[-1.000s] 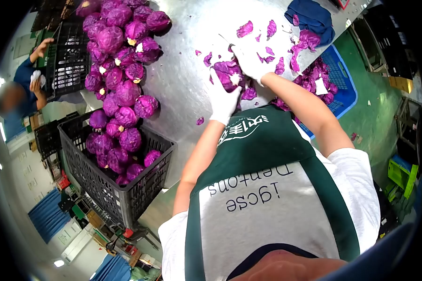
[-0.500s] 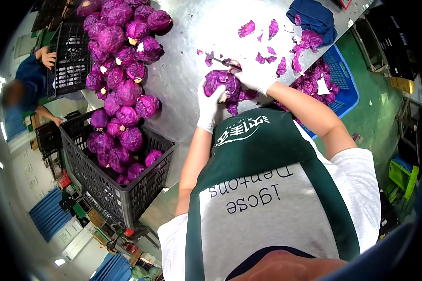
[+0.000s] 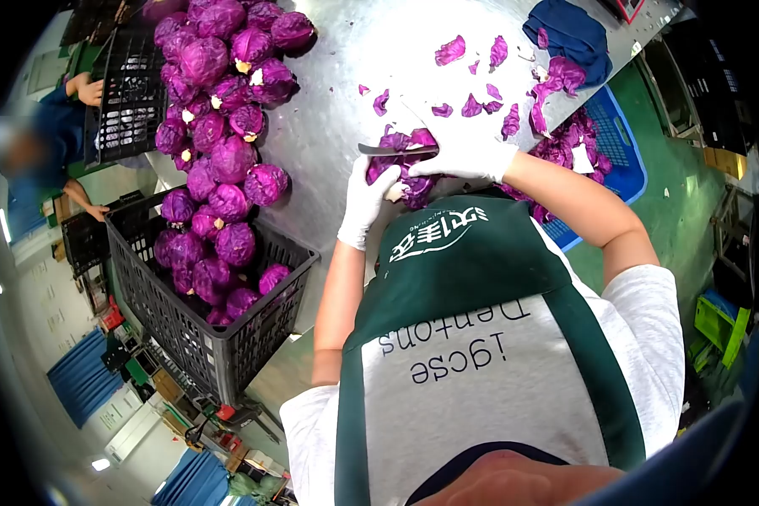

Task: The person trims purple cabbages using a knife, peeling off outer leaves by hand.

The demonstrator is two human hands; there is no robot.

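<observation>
My left hand [image 3: 368, 199], in a white glove, grips the left side of a purple cabbage [image 3: 416, 192] close to my apron. In my gloved right hand [image 3: 468, 157] is a knife [image 3: 381, 151], its dark blade lying across the top of the cabbage and pointing left. The right hand's fingers also rest near the cabbage's right side, partly hidden. Torn purple leaves [image 3: 450, 51] are scattered on the metal table [image 3: 329, 110] beyond my hands.
Many cabbages [image 3: 232, 158] are piled at the left, running down into a black crate [image 3: 219, 337]. A blue basket [image 3: 622, 169] of leaves stands at right, below a dark blue cloth [image 3: 569, 35]. A co-worker [image 3: 55, 139] touches crates at far left.
My left hand has moved left with the cabbage. The knife has swung from beyond the cabbage to lie across it. The co-worker's hands have moved onto the crates.
</observation>
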